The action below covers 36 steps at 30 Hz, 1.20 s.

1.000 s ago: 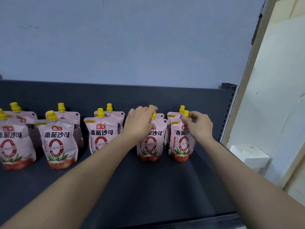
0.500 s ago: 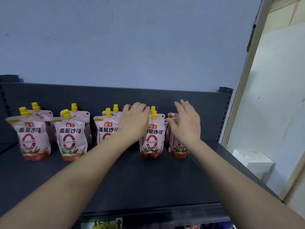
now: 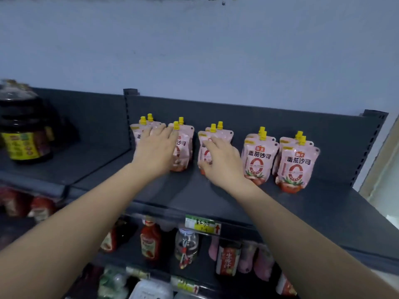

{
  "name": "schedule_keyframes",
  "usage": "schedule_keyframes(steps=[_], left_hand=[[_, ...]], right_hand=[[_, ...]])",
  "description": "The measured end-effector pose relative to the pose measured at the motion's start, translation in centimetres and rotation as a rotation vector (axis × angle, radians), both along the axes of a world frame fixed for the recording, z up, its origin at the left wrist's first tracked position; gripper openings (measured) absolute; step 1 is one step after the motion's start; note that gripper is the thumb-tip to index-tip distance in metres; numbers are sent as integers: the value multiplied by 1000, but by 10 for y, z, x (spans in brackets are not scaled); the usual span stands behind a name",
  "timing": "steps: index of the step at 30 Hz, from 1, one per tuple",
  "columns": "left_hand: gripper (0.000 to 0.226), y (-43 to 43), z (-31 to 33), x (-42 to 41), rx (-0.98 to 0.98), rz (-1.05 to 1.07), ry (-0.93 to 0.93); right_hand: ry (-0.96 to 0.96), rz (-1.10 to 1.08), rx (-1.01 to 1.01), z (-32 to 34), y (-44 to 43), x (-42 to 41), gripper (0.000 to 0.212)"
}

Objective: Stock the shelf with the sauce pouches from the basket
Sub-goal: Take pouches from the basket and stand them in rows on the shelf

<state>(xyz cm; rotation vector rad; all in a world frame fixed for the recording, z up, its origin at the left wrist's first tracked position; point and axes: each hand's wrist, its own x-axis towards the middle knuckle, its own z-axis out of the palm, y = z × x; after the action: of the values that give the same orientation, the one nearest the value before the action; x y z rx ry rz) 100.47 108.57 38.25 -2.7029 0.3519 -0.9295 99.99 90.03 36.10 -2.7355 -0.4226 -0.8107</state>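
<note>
On the dark grey metal shelf point(image 3: 313, 203), pink yellow-capped sauce pouches point(image 3: 260, 160) were touched with spread fingers point(image 3: 216, 143) by the right hand point(image 3: 222, 160) and, at ten o'clock, the left hand point(image 3: 154, 151); gentle, level squaring was advisable.

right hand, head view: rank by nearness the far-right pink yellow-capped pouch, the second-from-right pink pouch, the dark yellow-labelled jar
1. Second-from-right pink pouch, just right of the right hand.
2. Far-right pink yellow-capped pouch, further right.
3. Dark yellow-labelled jar, far left.
</note>
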Motion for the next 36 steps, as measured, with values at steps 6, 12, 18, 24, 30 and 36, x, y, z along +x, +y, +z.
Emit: schedule_keyframes(steps=[6, 12, 18, 24, 30, 36], left_hand=[[62, 98, -18, -58, -23, 206, 64], [51, 201, -43, -121, -38, 469, 157], [58, 290, -68, -182, -75, 705, 237], [44, 377, -100, -230, -125, 852, 288], [40, 451, -131, -257, -168, 946, 365], [36, 507, -166, -273, -198, 1008, 465]], right_hand=[[91, 208, -47, -12, 91, -17, 57], [168, 407, -137, -27, 186, -34, 63], [216, 572, -202, -46, 289, -57, 59], [234, 719, -245, -67, 393, -85, 49], [287, 794, -292, -98, 484, -101, 45], [383, 849, -369, -139, 559, -106, 48]])
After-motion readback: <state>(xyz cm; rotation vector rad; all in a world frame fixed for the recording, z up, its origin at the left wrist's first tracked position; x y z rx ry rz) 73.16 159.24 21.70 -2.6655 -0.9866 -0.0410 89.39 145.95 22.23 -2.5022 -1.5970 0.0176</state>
